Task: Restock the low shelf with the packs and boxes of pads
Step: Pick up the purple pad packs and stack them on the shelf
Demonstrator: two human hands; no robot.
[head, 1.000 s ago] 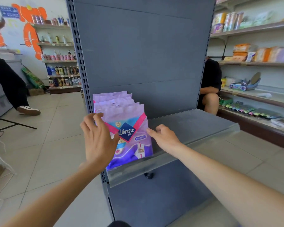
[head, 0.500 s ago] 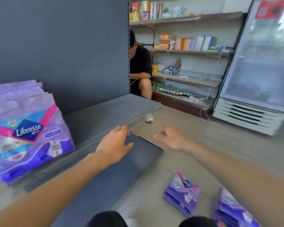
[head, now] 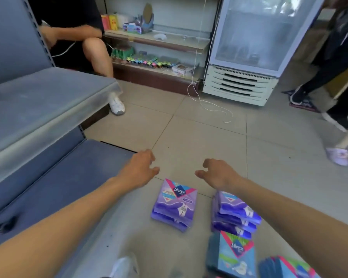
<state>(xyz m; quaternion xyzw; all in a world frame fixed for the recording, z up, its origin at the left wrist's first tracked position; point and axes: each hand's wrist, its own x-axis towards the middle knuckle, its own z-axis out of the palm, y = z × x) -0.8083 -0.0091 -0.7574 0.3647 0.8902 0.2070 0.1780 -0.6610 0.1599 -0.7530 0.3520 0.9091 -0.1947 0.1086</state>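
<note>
A small stack of purple Libresse pad packs point(head: 175, 205) lies on the floor tiles. Beside it on the right is a second purple stack point(head: 236, 214), and nearer me stand blue-green packs point(head: 234, 255) with more of them point(head: 285, 267) at the bottom right. My left hand point(head: 138, 169) hovers open above and left of the first stack. My right hand point(head: 217, 173) hovers open above the second stack, touching nothing. The grey low shelf point(head: 38, 105) is at the left, bare in the part I see.
A seated person's leg and white shoe point(head: 116, 104) are just past the shelf end. A glass-door cooler point(head: 247, 49) stands ahead with a white cable point(head: 207, 103) looped on the floor. Another person's legs point(head: 329, 93) are at the right. A dark base panel point(head: 54, 173) sits under the shelf.
My view swung from the shelf down to the floor. Both hands left the pack stood on the shelf and moved down toward the stacks on the floor.
</note>
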